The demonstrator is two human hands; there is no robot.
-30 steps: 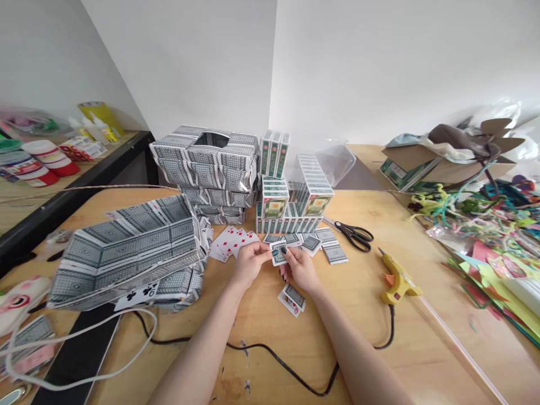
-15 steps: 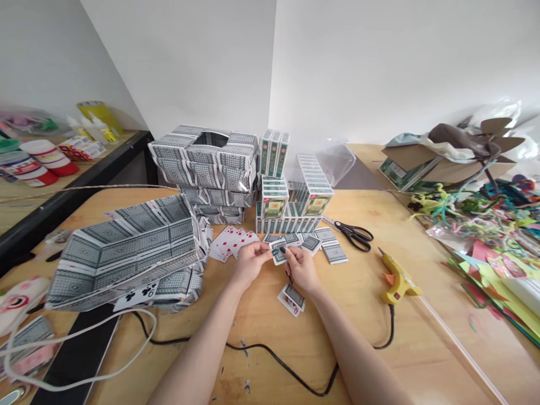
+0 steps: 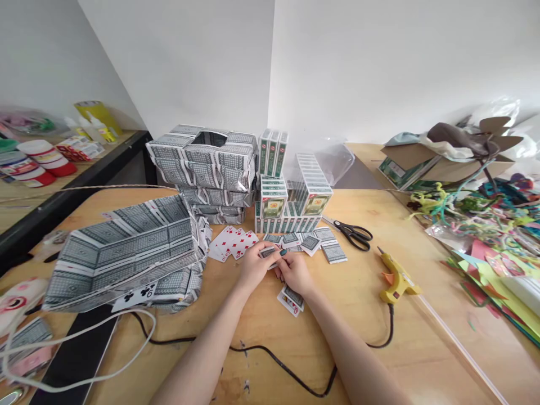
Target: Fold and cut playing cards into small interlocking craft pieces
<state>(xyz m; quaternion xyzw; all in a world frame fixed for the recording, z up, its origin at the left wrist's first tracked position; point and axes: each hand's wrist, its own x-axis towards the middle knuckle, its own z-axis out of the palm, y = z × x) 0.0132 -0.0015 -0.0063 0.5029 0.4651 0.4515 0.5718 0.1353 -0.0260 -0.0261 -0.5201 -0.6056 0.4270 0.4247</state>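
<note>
Right now, from my remote seat, I see the left hand (image 3: 252, 269) pinching a patterned playing card (image 3: 266, 252) between thumb and fingers, above the middle of the table (image 3: 388, 212). The right hand (image 3: 296, 273) is curled up against the left, though I can't tell whether it grips the card too. Loose cards (image 3: 291, 301) lie by the right wrist; face-up diamonds (image 3: 233, 243) lie beyond the left hand, near it.
</note>
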